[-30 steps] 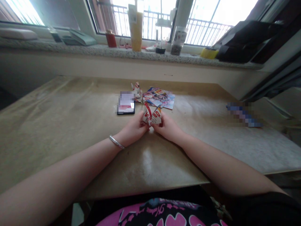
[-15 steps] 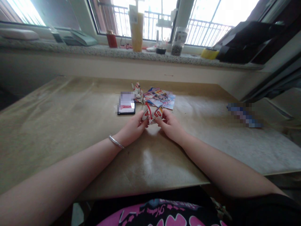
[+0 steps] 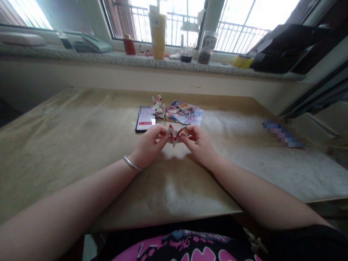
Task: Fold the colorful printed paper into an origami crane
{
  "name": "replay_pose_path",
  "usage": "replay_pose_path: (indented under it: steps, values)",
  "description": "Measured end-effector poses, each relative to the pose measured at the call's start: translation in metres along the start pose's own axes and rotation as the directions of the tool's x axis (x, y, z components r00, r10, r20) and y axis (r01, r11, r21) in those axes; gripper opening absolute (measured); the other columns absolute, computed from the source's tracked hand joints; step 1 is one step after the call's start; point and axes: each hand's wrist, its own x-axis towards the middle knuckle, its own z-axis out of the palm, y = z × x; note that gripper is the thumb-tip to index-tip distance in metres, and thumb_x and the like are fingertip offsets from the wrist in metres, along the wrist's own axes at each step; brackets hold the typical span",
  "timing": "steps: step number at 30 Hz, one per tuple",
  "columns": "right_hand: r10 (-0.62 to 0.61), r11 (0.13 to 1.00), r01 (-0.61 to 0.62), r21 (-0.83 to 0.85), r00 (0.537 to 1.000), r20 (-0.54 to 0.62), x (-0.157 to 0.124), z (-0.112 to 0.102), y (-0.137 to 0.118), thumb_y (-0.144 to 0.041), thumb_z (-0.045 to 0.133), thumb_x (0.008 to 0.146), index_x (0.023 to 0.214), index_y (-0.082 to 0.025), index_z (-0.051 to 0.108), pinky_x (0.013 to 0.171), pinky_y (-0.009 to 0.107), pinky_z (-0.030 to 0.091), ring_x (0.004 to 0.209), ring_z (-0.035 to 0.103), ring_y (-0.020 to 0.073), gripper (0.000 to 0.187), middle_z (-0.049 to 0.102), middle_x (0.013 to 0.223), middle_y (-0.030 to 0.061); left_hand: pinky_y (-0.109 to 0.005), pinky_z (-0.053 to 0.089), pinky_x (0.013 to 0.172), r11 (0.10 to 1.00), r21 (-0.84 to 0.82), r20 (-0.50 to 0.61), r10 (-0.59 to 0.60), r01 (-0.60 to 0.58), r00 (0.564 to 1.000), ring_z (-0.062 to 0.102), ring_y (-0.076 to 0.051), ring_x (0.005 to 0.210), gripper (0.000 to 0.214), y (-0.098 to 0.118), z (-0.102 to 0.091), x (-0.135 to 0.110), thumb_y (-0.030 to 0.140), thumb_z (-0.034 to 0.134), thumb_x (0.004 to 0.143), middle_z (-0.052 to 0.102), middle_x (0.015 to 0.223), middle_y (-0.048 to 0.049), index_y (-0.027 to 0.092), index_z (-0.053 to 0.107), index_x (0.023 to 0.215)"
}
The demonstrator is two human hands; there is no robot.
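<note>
A small folded paper piece (image 3: 175,134), white with red print, sits between both hands just above the wooden table (image 3: 67,145). My left hand (image 3: 149,143), with a silver bangle (image 3: 132,164) on its wrist, pinches the paper's left side. My right hand (image 3: 199,143) pinches its right side. Most of the paper is hidden by the fingers.
A phone (image 3: 145,122) lies just behind my left hand. Beside it are another folded paper figure (image 3: 159,105) and colourful printed sheets (image 3: 186,113). A blurred blue object (image 3: 282,132) lies at the right. The windowsill (image 3: 136,59) holds a yellow bottle (image 3: 157,32), jars and boxes.
The folded paper stood tall between the hands a second ago; now it is pressed lower and narrower. Both hands have turned their fingers over it and closed in.
</note>
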Motion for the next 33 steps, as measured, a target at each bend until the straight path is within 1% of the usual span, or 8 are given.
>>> replay_pose_path:
  steps: [3, 8, 11, 16, 20, 23, 29, 33]
  values:
    - [-0.024, 1.0, 0.024, -0.018, 1.0, -0.015, 0.0, -0.001, 0.0, -0.038, 0.061, 0.082, 0.085, -0.022, 0.054, 0.069, 0.03, 0.05, 0.074, 0.059, 0.0133, 0.017, 0.062, 0.082, 0.0, -0.026, 0.048, 0.066, 0.998, 0.057, 0.028, 0.014, -0.015, 1.0, 0.057, -0.013, 0.072, 0.02, 0.001, 0.0, -0.002, 0.036, 0.057, 0.086, 0.061, 0.078, -0.0029, 0.017, 0.06, 0.079]
    - [-0.041, 0.995, 0.043, -0.085, 0.999, 0.027, 0.0, -0.002, -0.004, -0.041, 0.059, 0.083, 0.076, -0.021, 0.057, 0.063, 0.029, 0.048, 0.065, 0.055, 0.0125, 0.021, 0.059, 0.071, -0.001, -0.025, 0.049, 0.065, 0.998, -0.034, 0.073, -0.057, 0.06, 0.996, 0.06, -0.014, 0.071, 0.023, 0.002, 0.001, -0.004, 0.04, 0.057, 0.086, 0.063, 0.079, -0.0019, 0.018, 0.058, 0.09]
    - [-0.037, 0.997, 0.038, -0.071, 0.999, 0.012, -0.001, -0.002, -0.006, -0.039, 0.063, 0.081, 0.08, -0.021, 0.059, 0.063, 0.029, 0.05, 0.065, 0.058, 0.0126, 0.018, 0.062, 0.073, -0.0005, -0.024, 0.048, 0.065, 1.0, 0.007, 0.03, -0.018, 0.018, 0.999, 0.059, -0.013, 0.07, 0.021, 0.002, 0.0, -0.003, 0.038, 0.057, 0.087, 0.062, 0.077, -0.0013, 0.018, 0.059, 0.084]
    - [-0.055, 0.997, 0.052, -0.054, 0.997, -0.056, -0.002, -0.002, -0.006, -0.038, 0.063, 0.081, 0.089, -0.023, 0.061, 0.073, 0.033, 0.054, 0.075, 0.063, 0.0139, 0.017, 0.066, 0.083, 0.0009, -0.024, 0.046, 0.064, 0.993, 0.111, -0.01, 0.037, -0.036, 0.999, 0.056, -0.013, 0.07, 0.024, 0.002, -0.002, -0.001, 0.038, 0.057, 0.086, 0.06, 0.073, -0.0017, 0.018, 0.061, 0.074]
    - [-0.082, 0.994, 0.077, -0.081, 0.994, -0.071, -0.003, -0.003, -0.004, -0.039, 0.063, 0.081, 0.085, -0.024, 0.064, 0.073, 0.033, 0.055, 0.076, 0.064, 0.0145, 0.015, 0.067, 0.083, 0.0009, -0.026, 0.05, 0.068, 1.0, 0.007, -0.034, -0.002, 0.002, 0.999, 0.06, -0.013, 0.071, 0.022, 0.001, 0.001, -0.003, 0.039, 0.061, 0.084, 0.062, 0.078, -0.0015, 0.017, 0.06, 0.084]
    - [-0.086, 0.994, 0.081, -0.068, 0.994, -0.07, -0.004, -0.002, -0.003, -0.039, 0.063, 0.081, 0.084, -0.023, 0.066, 0.072, 0.034, 0.056, 0.074, 0.065, 0.0147, 0.016, 0.069, 0.081, 0.0013, -0.027, 0.052, 0.069, 0.997, -0.083, -0.055, 0.003, -0.007, 0.998, 0.061, -0.013, 0.073, 0.02, 0.001, 0.003, -0.004, 0.036, 0.063, 0.083, 0.063, 0.081, -0.0018, 0.017, 0.059, 0.089]
    - [-0.167, 0.975, 0.155, -0.157, 0.984, -0.066, -0.005, -0.002, -0.011, -0.035, 0.063, 0.082, 0.081, -0.024, 0.07, 0.068, 0.033, 0.055, 0.069, 0.065, 0.0157, 0.013, 0.072, 0.079, 0.0022, -0.026, 0.051, 0.07, 0.989, -0.052, -0.045, 0.138, -0.14, 0.989, 0.06, -0.013, 0.078, 0.009, 0.002, 0.003, -0.005, 0.027, 0.063, 0.084, 0.063, 0.083, -0.003, 0.018, 0.063, 0.083]
    - [-0.185, 0.966, 0.169, -0.195, 0.98, -0.069, -0.005, -0.001, -0.014, -0.033, 0.063, 0.081, 0.08, -0.024, 0.07, 0.068, 0.033, 0.055, 0.068, 0.065, 0.0158, 0.012, 0.072, 0.078, 0.0021, -0.026, 0.052, 0.071, 0.991, -0.052, -0.021, 0.119, -0.12, 0.993, 0.06, -0.014, 0.082, 0.009, 0.002, 0.004, -0.006, 0.027, 0.063, 0.084, 0.063, 0.086, -0.0036, 0.018, 0.063, 0.085]
